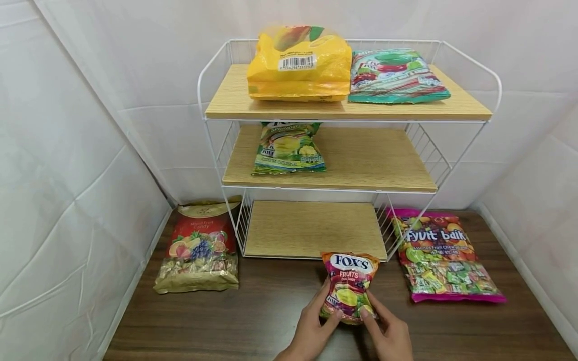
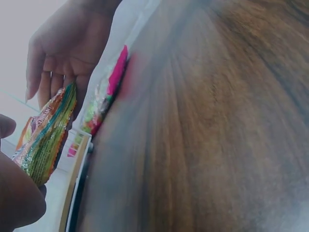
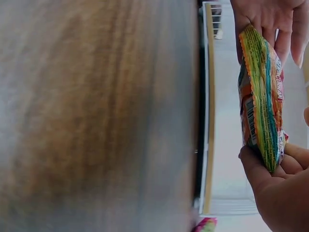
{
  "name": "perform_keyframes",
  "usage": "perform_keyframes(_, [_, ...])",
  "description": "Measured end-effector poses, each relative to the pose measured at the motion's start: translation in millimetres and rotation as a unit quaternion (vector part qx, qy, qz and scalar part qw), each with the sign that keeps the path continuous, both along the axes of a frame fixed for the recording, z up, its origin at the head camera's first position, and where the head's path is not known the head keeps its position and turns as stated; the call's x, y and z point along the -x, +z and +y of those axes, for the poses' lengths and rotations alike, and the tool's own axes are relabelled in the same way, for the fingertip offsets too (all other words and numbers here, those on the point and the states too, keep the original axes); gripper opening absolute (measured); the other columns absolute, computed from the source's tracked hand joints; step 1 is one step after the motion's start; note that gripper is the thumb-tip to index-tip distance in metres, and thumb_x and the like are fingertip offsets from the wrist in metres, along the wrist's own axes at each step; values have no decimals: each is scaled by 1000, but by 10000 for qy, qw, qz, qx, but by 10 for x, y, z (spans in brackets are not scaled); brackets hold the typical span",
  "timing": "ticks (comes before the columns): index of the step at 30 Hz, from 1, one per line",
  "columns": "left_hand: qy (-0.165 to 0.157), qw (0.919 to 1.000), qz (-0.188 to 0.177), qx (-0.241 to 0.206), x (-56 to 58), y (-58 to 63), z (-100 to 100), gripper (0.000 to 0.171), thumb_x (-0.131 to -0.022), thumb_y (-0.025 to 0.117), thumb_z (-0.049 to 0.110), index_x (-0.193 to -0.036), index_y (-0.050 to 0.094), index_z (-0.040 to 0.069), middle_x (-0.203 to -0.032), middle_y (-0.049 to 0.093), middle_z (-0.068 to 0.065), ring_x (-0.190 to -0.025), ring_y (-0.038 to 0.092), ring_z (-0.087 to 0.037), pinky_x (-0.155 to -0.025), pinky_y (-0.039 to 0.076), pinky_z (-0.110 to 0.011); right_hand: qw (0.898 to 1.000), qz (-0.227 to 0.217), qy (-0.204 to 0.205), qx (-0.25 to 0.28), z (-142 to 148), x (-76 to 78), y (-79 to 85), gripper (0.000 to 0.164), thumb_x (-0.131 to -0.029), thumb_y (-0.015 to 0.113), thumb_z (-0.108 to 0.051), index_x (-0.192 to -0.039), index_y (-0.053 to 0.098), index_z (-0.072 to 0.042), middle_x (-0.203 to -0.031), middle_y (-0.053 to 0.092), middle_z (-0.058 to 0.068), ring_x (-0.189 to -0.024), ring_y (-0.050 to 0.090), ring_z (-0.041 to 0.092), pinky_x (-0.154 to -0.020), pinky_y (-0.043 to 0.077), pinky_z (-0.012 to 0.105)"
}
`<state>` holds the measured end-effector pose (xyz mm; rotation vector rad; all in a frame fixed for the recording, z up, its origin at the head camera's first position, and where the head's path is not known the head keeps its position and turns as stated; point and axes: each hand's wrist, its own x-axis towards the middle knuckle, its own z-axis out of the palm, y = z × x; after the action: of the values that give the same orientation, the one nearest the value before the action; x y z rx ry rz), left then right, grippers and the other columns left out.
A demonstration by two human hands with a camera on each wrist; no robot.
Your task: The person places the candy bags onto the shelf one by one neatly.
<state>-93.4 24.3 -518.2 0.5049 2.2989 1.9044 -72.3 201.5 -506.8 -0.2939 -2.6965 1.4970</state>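
Observation:
Both hands hold a small Fox's Fruits candy bag (image 1: 347, 288) from its two sides, its printed front facing up toward the head camera. My left hand (image 1: 311, 323) grips the left edge, thumb on the lower front corner. The right hand (image 1: 387, 331) grips the opposite edge the same way. In the left wrist view the bag (image 2: 48, 135) is seen from its bottom seam, raised above the tabletop. From the right wrist, the striped bottom seam of the bag (image 3: 263, 96) shows between the two hands, with a barcode on the underside.
A three-tier white wire rack with wooden shelves (image 1: 375, 158) stands behind. Its top holds a yellow bag (image 1: 300, 65) and a teal bag (image 1: 397, 75); its middle, a green Fox's bag (image 1: 289, 148). Mixed fruit candy (image 1: 198, 248) lies left, a pink-edged Fyuit Baik bag (image 1: 444, 255) right.

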Motion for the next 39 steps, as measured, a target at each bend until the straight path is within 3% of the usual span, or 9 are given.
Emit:
perform_keyframes(8, [-66,9991,158,-375,-95,434,-54,58,-92,49,22,-142,22,8,-144,21,-9,-129,24,-26,-102,24,-41,9980,631,-74,65,-34,-27,184,44,-87,55,-35,-126,53,-15,-119,55,10,-99,57,18,-74,49,21])
perform_keyframes(18, [-202,9953,486,-818,-129,716,-83,54,-92,49,14,-141,24,9,-145,21,-6,-130,23,-22,-103,25,-35,9912,1294,-83,259,-62,-76,373,39,-88,57,-22,-126,52,-15,-119,56,9,-93,57,5,-71,49,18])
perform_keyframes(24, [-111,9902,1119,-828,-107,724,-80,54,-90,50,7,-139,27,7,-142,26,-12,-127,28,-26,-101,28,-36,9866,1615,97,195,-61,-80,464,43,-87,58,-17,-129,49,-15,-122,53,6,-101,54,5,-76,47,17])
perform_keyframes(30, [-219,9870,1368,-812,-36,634,-67,59,-90,52,9,-141,23,15,-145,22,-3,-130,24,-22,-103,25,-36,9810,1927,137,-173,-46,-85,575,43,-86,58,-9,-128,50,-11,-119,55,6,-86,58,4,-66,49,16])
perform_keyframes(36, [-446,9836,1498,-895,13,717,-73,61,-90,52,14,-142,21,17,-146,18,2,-132,20,-19,-103,23,-36,9700,2368,278,-478,-11,-45,662,48,-82,62,0,-128,50,-9,-117,57,9,-84,58,1,-64,47,13])
perform_keyframes(39, [-436,9785,1814,-884,45,778,-71,61,-90,52,13,-142,21,13,-147,18,-2,-132,19,-22,-103,24,-37,9608,2643,373,-747,1,-15,724,51,-80,64,1,-128,49,-8,-116,57,9,-84,57,0,-66,45,11])
